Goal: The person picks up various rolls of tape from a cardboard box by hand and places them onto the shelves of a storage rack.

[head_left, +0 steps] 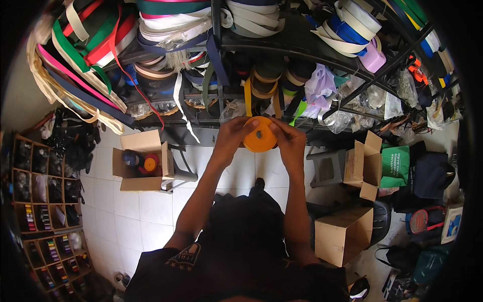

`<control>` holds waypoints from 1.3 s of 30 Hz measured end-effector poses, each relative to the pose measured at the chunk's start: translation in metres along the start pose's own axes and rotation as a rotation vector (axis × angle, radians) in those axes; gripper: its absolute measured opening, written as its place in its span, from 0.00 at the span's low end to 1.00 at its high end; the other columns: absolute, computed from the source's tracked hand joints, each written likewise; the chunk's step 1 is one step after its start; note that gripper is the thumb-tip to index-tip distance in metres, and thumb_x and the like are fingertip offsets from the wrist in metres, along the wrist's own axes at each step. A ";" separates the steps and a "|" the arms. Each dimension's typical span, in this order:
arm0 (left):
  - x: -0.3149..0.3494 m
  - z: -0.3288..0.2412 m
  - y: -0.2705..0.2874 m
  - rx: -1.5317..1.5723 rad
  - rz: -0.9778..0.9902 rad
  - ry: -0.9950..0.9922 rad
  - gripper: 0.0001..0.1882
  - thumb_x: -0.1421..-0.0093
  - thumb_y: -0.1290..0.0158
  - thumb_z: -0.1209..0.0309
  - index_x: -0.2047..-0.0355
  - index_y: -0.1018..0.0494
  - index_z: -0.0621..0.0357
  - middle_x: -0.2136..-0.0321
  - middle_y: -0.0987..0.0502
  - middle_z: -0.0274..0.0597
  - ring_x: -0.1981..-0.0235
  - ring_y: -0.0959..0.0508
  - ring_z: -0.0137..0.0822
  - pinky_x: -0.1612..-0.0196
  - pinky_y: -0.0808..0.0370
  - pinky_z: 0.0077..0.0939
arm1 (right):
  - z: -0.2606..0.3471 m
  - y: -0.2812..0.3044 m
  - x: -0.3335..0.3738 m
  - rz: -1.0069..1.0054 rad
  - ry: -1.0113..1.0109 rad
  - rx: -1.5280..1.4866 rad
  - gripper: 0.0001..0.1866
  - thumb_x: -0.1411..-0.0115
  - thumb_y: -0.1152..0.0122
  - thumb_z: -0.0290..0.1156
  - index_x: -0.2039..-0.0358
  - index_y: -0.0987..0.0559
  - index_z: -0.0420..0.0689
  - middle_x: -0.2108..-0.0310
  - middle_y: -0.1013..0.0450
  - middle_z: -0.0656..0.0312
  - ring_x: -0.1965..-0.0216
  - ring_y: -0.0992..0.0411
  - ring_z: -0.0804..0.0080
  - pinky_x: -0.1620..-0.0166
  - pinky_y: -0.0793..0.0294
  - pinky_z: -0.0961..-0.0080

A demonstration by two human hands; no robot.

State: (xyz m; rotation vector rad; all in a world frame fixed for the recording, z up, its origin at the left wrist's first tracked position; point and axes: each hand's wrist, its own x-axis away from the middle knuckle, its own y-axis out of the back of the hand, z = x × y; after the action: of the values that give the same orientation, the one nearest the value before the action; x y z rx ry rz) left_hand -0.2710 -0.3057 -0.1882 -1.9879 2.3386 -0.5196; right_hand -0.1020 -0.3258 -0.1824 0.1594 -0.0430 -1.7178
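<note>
We note pale lettering on the green bag at right and a light emblem above a row of stars on the dark shirt. The orange roll, a flat, closely wound disc with a small dark central hole, is held up before the black shelving. We see the left hand and right hand pinching its opposite sides, thumbs on its near face, other fingers partly hidden.
</note>
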 end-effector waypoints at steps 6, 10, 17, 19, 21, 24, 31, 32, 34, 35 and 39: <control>-0.008 0.011 -0.015 0.063 -0.126 -0.070 0.22 0.42 0.38 0.63 0.56 0.24 0.71 0.68 0.19 0.45 0.73 0.19 0.29 0.71 0.21 0.19 | 0.001 0.004 -0.009 -0.086 0.037 0.003 0.17 0.38 0.38 0.33 0.53 0.20 0.36 0.65 0.20 0.56 0.66 0.26 0.80 0.61 0.27 0.83; -0.012 0.022 -0.036 0.235 -0.215 -0.092 0.23 0.43 0.38 0.64 0.54 0.24 0.71 0.67 0.19 0.45 0.71 0.19 0.30 0.69 0.20 0.21 | -0.010 0.001 -0.007 -0.172 0.084 -0.035 0.18 0.38 0.38 0.34 0.53 0.21 0.35 0.63 0.20 0.55 0.62 0.26 0.77 0.56 0.28 0.81; -0.017 0.032 -0.081 0.499 -0.371 -0.045 0.22 0.41 0.39 0.65 0.52 0.25 0.70 0.61 0.21 0.46 0.63 0.20 0.31 0.62 0.19 0.25 | -0.014 0.005 -0.011 -0.283 0.098 -0.119 0.21 0.36 0.40 0.37 0.49 0.23 0.33 0.58 0.21 0.51 0.58 0.26 0.74 0.53 0.28 0.78; -0.022 0.036 -0.096 0.546 -0.444 -0.087 0.22 0.41 0.39 0.65 0.52 0.25 0.70 0.60 0.21 0.46 0.63 0.20 0.31 0.60 0.19 0.26 | -0.020 0.005 -0.013 -0.312 0.130 -0.130 0.22 0.35 0.41 0.37 0.49 0.24 0.32 0.58 0.22 0.50 0.58 0.25 0.73 0.53 0.28 0.78; -0.025 0.038 -0.110 0.564 -0.555 -0.228 0.22 0.41 0.39 0.65 0.52 0.25 0.69 0.60 0.21 0.45 0.63 0.20 0.31 0.60 0.19 0.27 | -0.029 0.009 -0.016 -0.329 0.166 -0.105 0.20 0.36 0.39 0.36 0.51 0.23 0.32 0.59 0.22 0.53 0.59 0.26 0.74 0.53 0.27 0.77; -0.027 0.046 -0.119 0.572 -0.569 -0.241 0.21 0.41 0.39 0.65 0.54 0.25 0.70 0.61 0.21 0.45 0.63 0.21 0.30 0.61 0.20 0.27 | -0.025 0.020 -0.020 -0.297 0.115 -0.052 0.21 0.36 0.41 0.36 0.49 0.24 0.31 0.58 0.22 0.51 0.60 0.25 0.74 0.55 0.27 0.79; -0.038 0.028 -0.084 0.200 -0.219 0.005 0.21 0.43 0.38 0.66 0.56 0.24 0.73 0.66 0.20 0.47 0.67 0.19 0.31 0.65 0.20 0.23 | -0.040 0.055 -0.042 -0.137 0.115 -0.102 0.18 0.38 0.37 0.34 0.53 0.21 0.33 0.66 0.21 0.59 0.68 0.28 0.81 0.65 0.28 0.84; -0.037 0.028 -0.083 0.198 -0.227 -0.049 0.21 0.43 0.37 0.66 0.57 0.24 0.73 0.67 0.19 0.47 0.69 0.19 0.31 0.66 0.20 0.22 | -0.036 0.055 -0.041 -0.132 0.113 -0.104 0.18 0.38 0.37 0.34 0.53 0.21 0.33 0.66 0.21 0.59 0.68 0.28 0.81 0.65 0.28 0.84; -0.034 0.028 -0.082 0.194 -0.235 -0.099 0.21 0.43 0.37 0.66 0.57 0.24 0.73 0.68 0.19 0.47 0.70 0.18 0.31 0.67 0.21 0.21 | -0.025 0.056 -0.035 -0.122 -0.043 -0.157 0.16 0.38 0.36 0.34 0.57 0.19 0.33 0.72 0.23 0.63 0.73 0.31 0.84 0.70 0.31 0.87; -0.032 0.028 -0.082 0.194 -0.247 -0.096 0.21 0.43 0.37 0.66 0.57 0.24 0.74 0.68 0.19 0.47 0.71 0.19 0.31 0.67 0.21 0.20 | -0.022 0.054 -0.035 -0.123 -0.047 -0.158 0.16 0.38 0.36 0.34 0.57 0.19 0.33 0.72 0.23 0.63 0.73 0.31 0.84 0.70 0.31 0.87; -0.026 0.028 -0.080 0.197 -0.268 -0.122 0.21 0.44 0.37 0.66 0.58 0.24 0.74 0.69 0.19 0.47 0.72 0.19 0.30 0.68 0.21 0.21 | -0.020 0.040 -0.034 -0.228 -0.045 -0.287 0.15 0.40 0.34 0.33 0.62 0.17 0.32 0.76 0.25 0.66 0.75 0.32 0.86 0.72 0.33 0.87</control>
State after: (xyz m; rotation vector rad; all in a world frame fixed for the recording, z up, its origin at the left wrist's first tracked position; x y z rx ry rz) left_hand -0.1837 -0.2976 -0.1982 -2.1803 1.8835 -0.5940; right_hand -0.0551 -0.2973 -0.1946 -0.0903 0.1944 -1.9340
